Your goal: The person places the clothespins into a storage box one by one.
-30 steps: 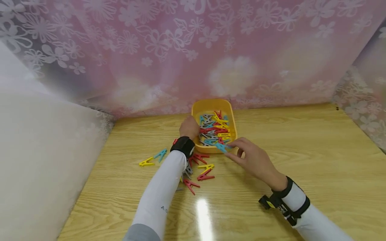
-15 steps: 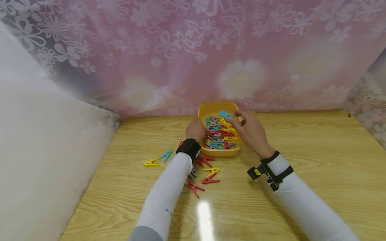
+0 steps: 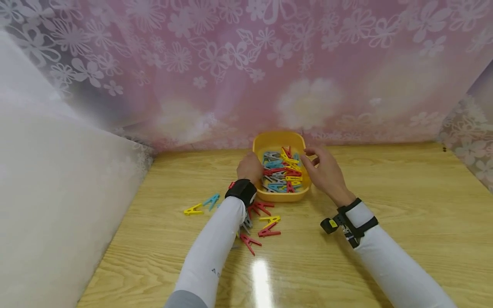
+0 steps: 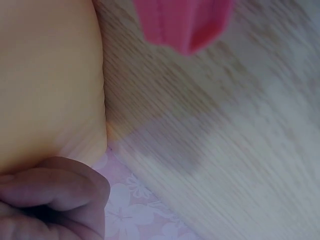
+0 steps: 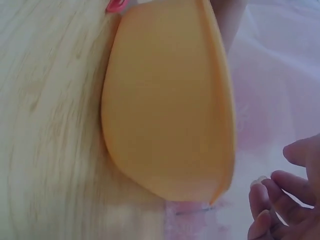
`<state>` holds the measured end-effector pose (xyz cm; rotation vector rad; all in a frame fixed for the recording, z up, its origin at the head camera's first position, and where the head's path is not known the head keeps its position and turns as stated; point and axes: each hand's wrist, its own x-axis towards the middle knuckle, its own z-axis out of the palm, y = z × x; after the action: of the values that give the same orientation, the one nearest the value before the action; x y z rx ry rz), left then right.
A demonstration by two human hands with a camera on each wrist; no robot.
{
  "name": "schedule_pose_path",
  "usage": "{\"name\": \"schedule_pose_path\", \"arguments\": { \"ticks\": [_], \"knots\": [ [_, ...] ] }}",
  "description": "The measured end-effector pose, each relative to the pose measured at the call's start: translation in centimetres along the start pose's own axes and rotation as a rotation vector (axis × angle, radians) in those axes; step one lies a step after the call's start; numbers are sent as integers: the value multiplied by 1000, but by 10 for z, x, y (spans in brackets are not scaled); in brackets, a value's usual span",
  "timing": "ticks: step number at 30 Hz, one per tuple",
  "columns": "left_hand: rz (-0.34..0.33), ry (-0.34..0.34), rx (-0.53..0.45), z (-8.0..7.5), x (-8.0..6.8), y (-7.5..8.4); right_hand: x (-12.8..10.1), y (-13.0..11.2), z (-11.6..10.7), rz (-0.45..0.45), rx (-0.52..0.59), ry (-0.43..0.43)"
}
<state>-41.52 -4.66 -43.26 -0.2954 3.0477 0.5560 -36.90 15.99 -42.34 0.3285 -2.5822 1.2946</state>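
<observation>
A yellow tray (image 3: 278,140) at the back of the wooden table holds several red, yellow, blue and grey clothespins (image 3: 282,170). My left hand (image 3: 252,164) grips the tray's left rim; the left wrist view shows curled fingers (image 4: 55,192) against the tray's wall (image 4: 45,75). My right hand (image 3: 312,156) hovers at the tray's right rim with relaxed fingers and holds nothing. In the right wrist view its loose fingertips (image 5: 280,197) are beside the tray (image 5: 165,110). Loose clothespins lie in front of the tray: yellow (image 3: 193,210), blue (image 3: 211,200), red (image 3: 268,231).
A pink flowered curtain (image 3: 246,68) hangs close behind the tray. A white screen (image 3: 46,179) closes the left side. More loose pins, red (image 3: 249,242) and yellow (image 3: 271,219), lie under my left forearm. A red pin (image 4: 185,22) shows in the left wrist view.
My right hand carried a blue clothespin from the tray's front edge up over the tray and let it go; the hand is now empty. The left hand stayed on the rim.
</observation>
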Motion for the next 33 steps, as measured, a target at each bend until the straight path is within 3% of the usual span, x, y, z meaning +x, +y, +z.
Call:
{"name": "schedule_pose_path", "arguments": {
  "ticks": [6, 11, 18, 24, 33],
  "knots": [
    [-14, -4, -10, 2, 1, 0, 9, 11, 6, 108, -21, 16],
    [-20, -5, -2, 4, 2, 2, 20, 17, 8, 208, -51, -52],
    [-18, 8, -1, 4, 2, -1, 33, 21, 17, 222, -64, -131],
    [0, -17, -10, 7, -1, 1, 31, 29, 23, 310, -63, -245],
    [1, -7, 37, 6, 6, -5, 39, 25, 29, 322, -172, -232]
  ]
}}
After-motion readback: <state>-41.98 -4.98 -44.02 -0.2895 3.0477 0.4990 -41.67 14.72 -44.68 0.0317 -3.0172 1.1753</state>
